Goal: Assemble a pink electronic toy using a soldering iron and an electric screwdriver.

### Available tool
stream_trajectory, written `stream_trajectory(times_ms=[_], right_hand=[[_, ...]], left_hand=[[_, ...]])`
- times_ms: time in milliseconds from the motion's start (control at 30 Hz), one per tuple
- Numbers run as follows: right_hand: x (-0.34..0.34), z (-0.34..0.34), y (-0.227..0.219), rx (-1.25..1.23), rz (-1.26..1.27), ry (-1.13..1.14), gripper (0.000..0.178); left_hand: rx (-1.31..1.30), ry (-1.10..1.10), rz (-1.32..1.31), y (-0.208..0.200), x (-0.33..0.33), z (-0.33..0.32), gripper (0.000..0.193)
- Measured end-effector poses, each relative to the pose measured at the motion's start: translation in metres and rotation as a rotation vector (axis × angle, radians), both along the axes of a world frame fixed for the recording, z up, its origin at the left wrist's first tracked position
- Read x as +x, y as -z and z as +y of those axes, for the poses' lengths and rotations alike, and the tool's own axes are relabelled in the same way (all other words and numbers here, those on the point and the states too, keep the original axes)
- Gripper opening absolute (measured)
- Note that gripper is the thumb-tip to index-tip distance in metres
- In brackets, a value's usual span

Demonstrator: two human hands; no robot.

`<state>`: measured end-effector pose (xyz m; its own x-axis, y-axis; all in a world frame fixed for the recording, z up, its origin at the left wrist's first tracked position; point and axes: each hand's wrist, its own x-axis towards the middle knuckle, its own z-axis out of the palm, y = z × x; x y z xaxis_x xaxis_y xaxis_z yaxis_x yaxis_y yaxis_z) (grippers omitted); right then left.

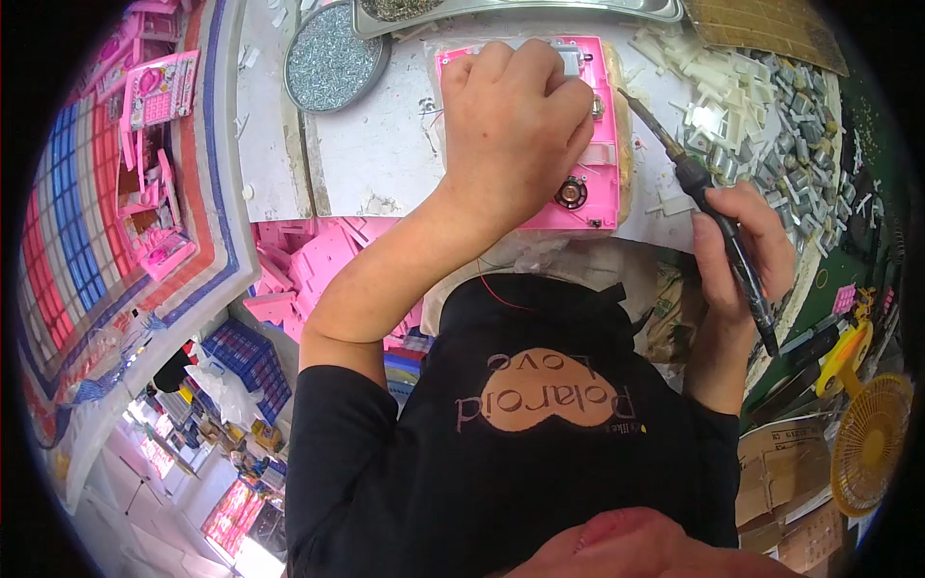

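A pink plastic case [602,206] lies open on the worktable, with a small round speaker [571,194] in its near right corner. Over the case is my left hand [520,125], its fingers curled down; whatever they pinch is hidden beneath them. My right hand [747,252] is closed round the dark handle of a soldering iron [696,175]. The iron's tip points up and left, close to the case's right edge. A thin red wire [501,294] hangs below the case, against the black shirt.
A round dish of small screws [337,58] stands at the far left, beside a metal tray [520,10]. White plastic parts [713,91] and small metal motors [800,144] are heaped on the right. Pink casings [323,270] lie lower left. A yellow fan [872,438] stands lower right.
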<state>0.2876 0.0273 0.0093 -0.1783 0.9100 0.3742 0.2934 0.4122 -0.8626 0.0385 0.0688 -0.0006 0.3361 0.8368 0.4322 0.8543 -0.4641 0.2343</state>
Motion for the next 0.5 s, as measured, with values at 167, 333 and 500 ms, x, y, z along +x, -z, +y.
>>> stream_trajectory(times_ms=[167, 333, 500], right_hand=[[0.001, 0.0, 0.0, 0.041, -0.009, 0.01, 0.029], [0.005, -0.001, 0.002, 0.067, 0.014, 0.019, 0.029], [0.005, -0.004, 0.005, 0.007, 0.03, 0.067, 0.029]], left_hand=[[-0.023, 0.005, 0.013, -0.003, -0.001, -0.001, 0.021], [-0.021, -0.047, -0.16, -0.013, -0.032, -0.008, 0.033], [-0.494, -0.246, -0.08, -0.015, -0.07, -0.042, 0.02]])
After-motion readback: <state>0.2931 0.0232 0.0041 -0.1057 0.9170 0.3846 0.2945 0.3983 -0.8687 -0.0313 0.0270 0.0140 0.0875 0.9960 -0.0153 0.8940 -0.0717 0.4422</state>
